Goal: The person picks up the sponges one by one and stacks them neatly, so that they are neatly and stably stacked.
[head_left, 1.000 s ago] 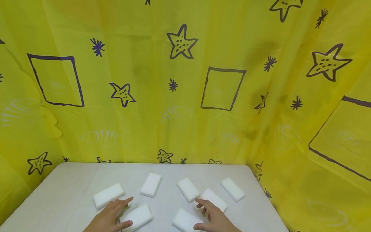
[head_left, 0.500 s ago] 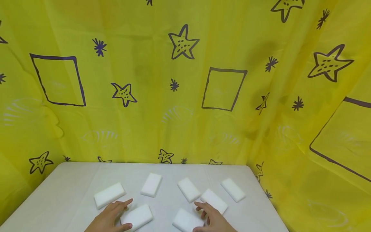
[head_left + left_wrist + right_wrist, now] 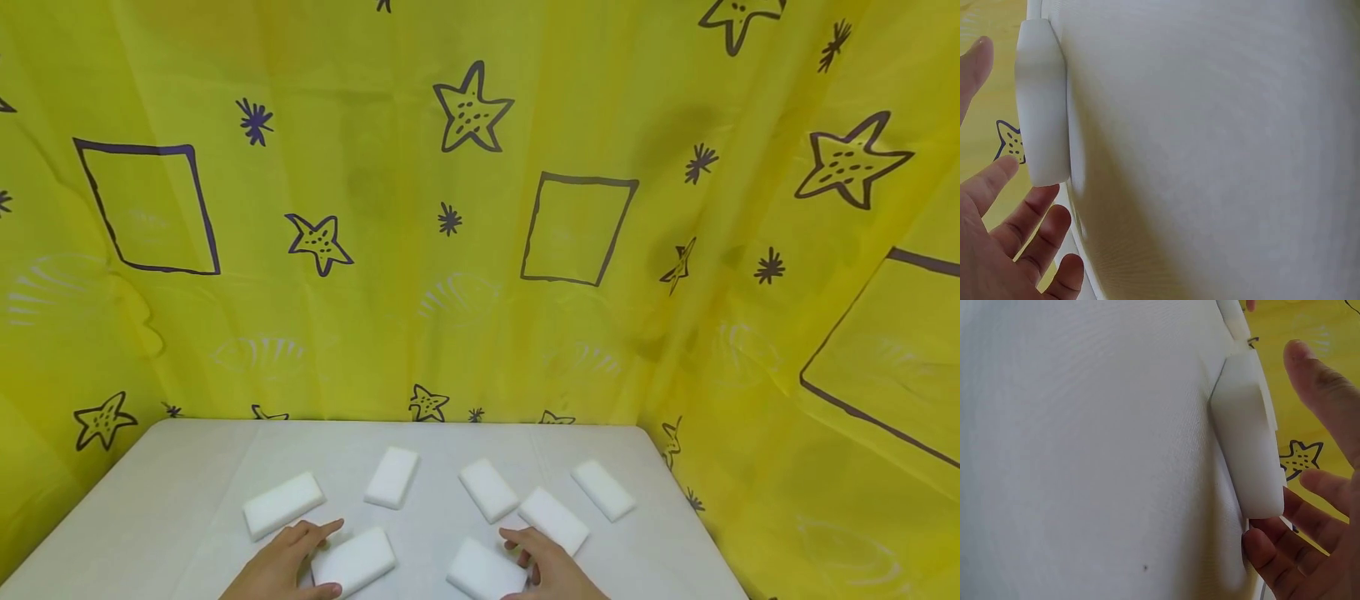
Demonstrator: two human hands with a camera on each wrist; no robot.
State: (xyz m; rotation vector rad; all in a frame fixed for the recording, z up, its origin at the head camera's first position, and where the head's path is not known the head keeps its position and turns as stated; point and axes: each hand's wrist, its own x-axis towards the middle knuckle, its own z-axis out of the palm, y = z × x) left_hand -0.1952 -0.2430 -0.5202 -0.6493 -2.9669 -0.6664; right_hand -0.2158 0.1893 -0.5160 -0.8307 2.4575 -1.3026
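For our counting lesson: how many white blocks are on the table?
7: one block by the left hand, two blocks farther back left; one block by the right hand, three blocks farther back right. Hands may hide more.

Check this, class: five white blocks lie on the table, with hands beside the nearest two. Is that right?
The count is wrong: the head view shows seven white blocks on the table, not five. The left hand and right hand are indeed beside the nearest two.

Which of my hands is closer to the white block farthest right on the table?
Right. Your right hand is left of that white block and closer to you; your left hand is much farther left.
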